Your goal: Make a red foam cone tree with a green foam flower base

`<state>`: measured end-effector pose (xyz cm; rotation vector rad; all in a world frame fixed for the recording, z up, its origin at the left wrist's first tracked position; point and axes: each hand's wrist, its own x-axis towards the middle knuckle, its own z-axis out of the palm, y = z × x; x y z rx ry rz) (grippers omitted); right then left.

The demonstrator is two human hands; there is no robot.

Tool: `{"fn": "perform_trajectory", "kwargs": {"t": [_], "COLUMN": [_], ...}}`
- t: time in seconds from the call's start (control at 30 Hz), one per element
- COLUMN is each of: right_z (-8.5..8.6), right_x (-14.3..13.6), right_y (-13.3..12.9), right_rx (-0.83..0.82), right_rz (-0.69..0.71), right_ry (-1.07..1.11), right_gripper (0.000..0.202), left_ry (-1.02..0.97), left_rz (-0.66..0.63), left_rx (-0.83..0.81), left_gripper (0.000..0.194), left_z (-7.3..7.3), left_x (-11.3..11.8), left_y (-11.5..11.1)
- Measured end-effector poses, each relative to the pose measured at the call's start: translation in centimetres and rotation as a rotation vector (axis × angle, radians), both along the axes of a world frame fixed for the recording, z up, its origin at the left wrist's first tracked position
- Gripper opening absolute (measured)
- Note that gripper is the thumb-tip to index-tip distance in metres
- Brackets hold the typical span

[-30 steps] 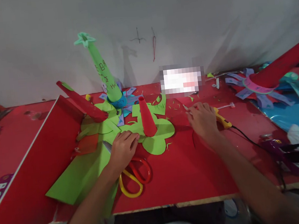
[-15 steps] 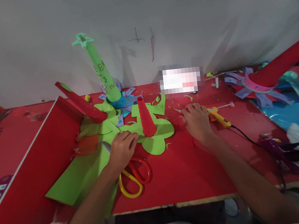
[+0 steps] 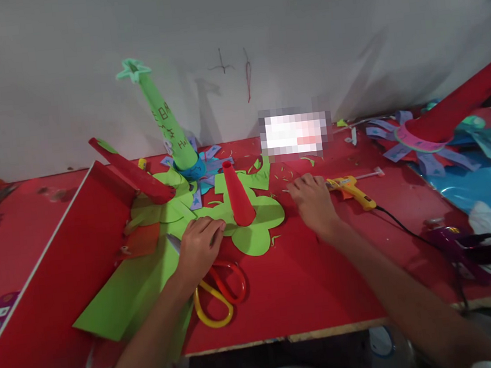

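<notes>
My left hand (image 3: 201,244) has its fingers curled at the left edge of a green flower-shaped paper (image 3: 254,230); whether it pinches the paper is hidden. From the flower's middle rises a narrow red cone (image 3: 238,199). Under my left wrist lie scissors with one yellow and one red handle (image 3: 214,304). My right hand (image 3: 313,200) is over the red tabletop, right of the flower, fingers bent down among thin green scraps; what they hold, if anything, is too small to make out. Just to its right lies a yellow glue gun (image 3: 351,189).
Behind stands a green cone with a star top (image 3: 169,122). A leaning red cone (image 3: 134,172) and a red board (image 3: 62,279) are at left. On the right are another red cone (image 3: 464,96), blue plastic (image 3: 452,191) and a purple case (image 3: 454,250).
My right hand has shifted slightly left, toward the flower, and more of the glue gun shows. My left hand has stayed nearly in place. The whole view has moved slightly.
</notes>
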<state>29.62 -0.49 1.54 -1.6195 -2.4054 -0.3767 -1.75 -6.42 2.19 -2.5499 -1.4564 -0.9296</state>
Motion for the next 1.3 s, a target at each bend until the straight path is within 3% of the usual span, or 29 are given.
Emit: {"fn": "perform_trajectory", "kwargs": {"t": [0.1,0.2,0.4,0.53,0.63,0.73,0.9,0.97,1.13,1.3], "right_z": [0.2,0.9,1.1,-0.3,-1.2,-1.3,-1.2,-1.3,-1.2,-0.9], "right_x": [-0.3,-1.1,-3.3,-3.5,-3.0,-2.4,-2.4,-2.5,-2.8,-4.0], "right_y": [-0.2,-0.8,-2.0,-1.6,-1.2,-0.9,-0.9,-1.0,-1.4,-1.7], "right_rx": [0.031,0.090,-0.036,-0.133,-0.189,-0.214,-0.158,-0.164,-0.158,-0.171], "right_rz": [0.079,0.198,0.242,0.184,0.111,0.066,0.044,0.044,0.091,0.136], "right_ry": [0.130,0.453,1.021,1.193,1.188,1.089,0.921,0.868,0.917,0.982], "right_gripper": [0.028,0.021,0.006,0.009,0.014,0.016,0.023,0.028,0.027,0.023], "left_ry": [-0.068,-0.241,-0.627,-1.133,-1.239,-1.202,-1.065,-1.021,-1.038,-1.106], "left_rz": [-0.004,0.046,0.063,-0.187,-0.365,-0.384,-0.462,-0.423,-0.370,-0.345], "left_rx": [0.004,-0.024,-0.064,0.132,0.226,0.230,0.055,-0.057,-0.363,-0.415], "left_gripper": [0.018,0.017,0.025,0.034,0.040,0.047,0.064,0.068,0.044,0.033], "left_z": [0.1,1.2,6.9,10.6,11.7,11.2,9.4,9.0,8.0,7.1], "left_x": [-0.2,-0.5,1.4,4.7,6.6,7.5,7.8,7.9,8.5,8.9], "left_y": [0.0,0.3,2.9,6.0,7.3,7.1,6.3,6.4,7.1,7.5]}}
